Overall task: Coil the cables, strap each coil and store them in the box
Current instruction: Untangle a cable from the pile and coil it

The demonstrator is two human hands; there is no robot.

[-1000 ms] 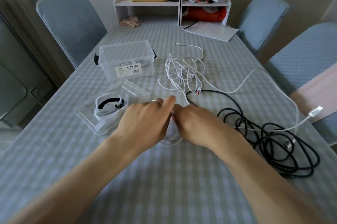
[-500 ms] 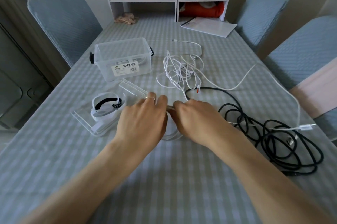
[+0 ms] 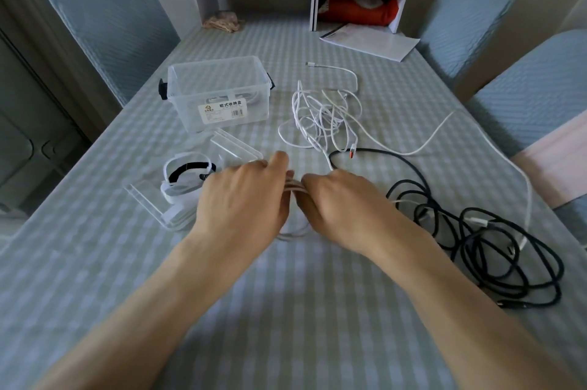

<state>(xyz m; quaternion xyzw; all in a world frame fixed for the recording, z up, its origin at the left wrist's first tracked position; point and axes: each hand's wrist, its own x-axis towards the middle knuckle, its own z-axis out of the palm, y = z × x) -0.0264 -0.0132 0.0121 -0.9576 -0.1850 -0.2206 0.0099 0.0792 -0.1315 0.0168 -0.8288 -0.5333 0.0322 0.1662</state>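
At the centre of the frame, the left hand (image 3: 244, 199) and the right hand (image 3: 340, 205) are meeting knuckle to knuckle over a small white coil (image 3: 293, 189), both sets of fingers curling down around its bunched strands; only a few loops are showing in the gap between the hands and again just below them, against the checked tablecloth (image 3: 286, 310). The bundle's strands are running left to right across that gap, so each hand is gripping one side of it, with neither nearer than the other. A white lead is trailing from the right hand up toward the loose white cable tangle (image 3: 320, 116) lying above centre, which suggests the coil being held is not yet wound to its end, though the join is too fine to make out. The straps (image 3: 187, 177), white with one black, are lying on the clear lid (image 3: 149, 202) just left of the left hand, making that hand the likelier one to be reaching for a strap. The clear box (image 3: 219, 94) is standing open at upper left, beyond the lid and well apart from the coil, with something white already inside. The black cable (image 3: 476, 231) is sprawling uncoiled at right, beside the right forearm.
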